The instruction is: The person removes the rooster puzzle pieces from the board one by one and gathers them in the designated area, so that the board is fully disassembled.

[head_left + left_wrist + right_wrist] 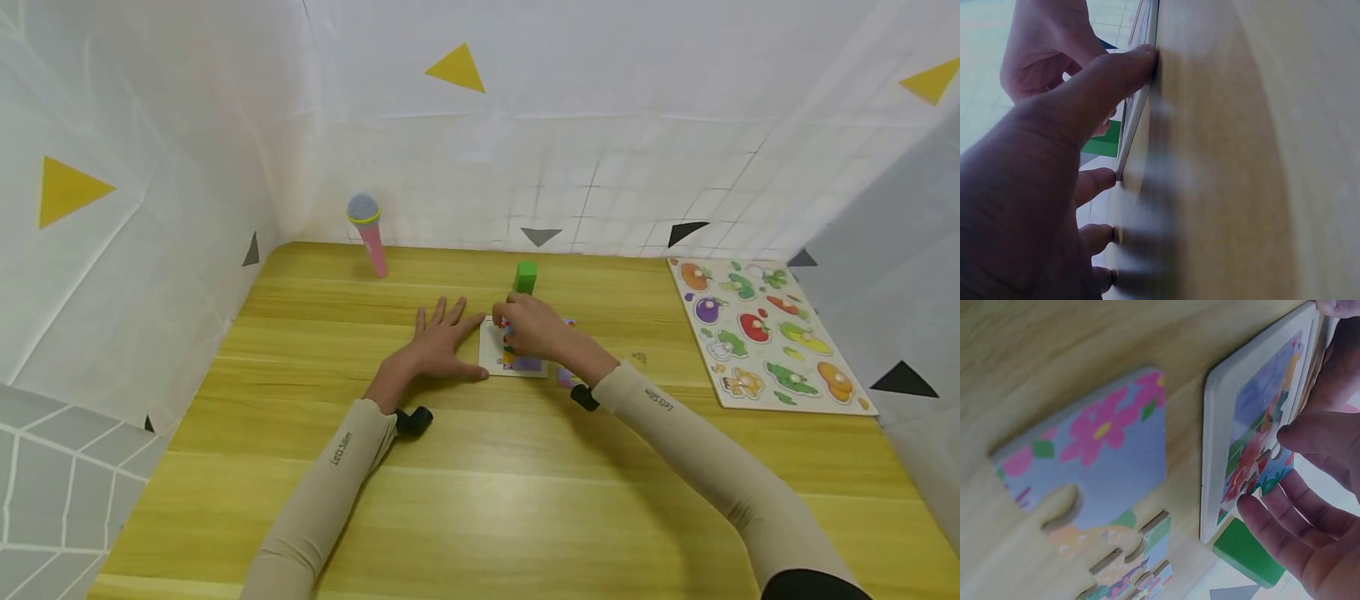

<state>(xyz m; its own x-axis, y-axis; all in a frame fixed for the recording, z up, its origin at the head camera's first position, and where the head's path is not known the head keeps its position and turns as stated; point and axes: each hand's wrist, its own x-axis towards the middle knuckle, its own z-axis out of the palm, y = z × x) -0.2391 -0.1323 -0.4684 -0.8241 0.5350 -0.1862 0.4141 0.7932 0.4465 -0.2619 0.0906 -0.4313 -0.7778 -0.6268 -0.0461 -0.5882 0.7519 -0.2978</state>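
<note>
A small white-rimmed jigsaw puzzle tray (491, 350) lies on the wooden table, holding a colourful picture. My left hand (435, 346) is spread flat at its left side, with thumb and index finger touching the tray's edge. Over the tray, my right hand (534, 327) pinches a blue-green puzzle piece (1277, 472) between thumb and fingers, low against the picture; whether it is seated cannot be seen. In the right wrist view, a loose piece with pink flowers (1100, 428) lies beside the tray, near other loose pieces (1157, 540).
Just behind the tray stands a green block (527, 277). A pink toy microphone (372, 242) is at the back left, by the white curtain (420, 167). On the right lies a vegetable peg board (772, 333). Bare wood (480, 500) stretches in front of the arms.
</note>
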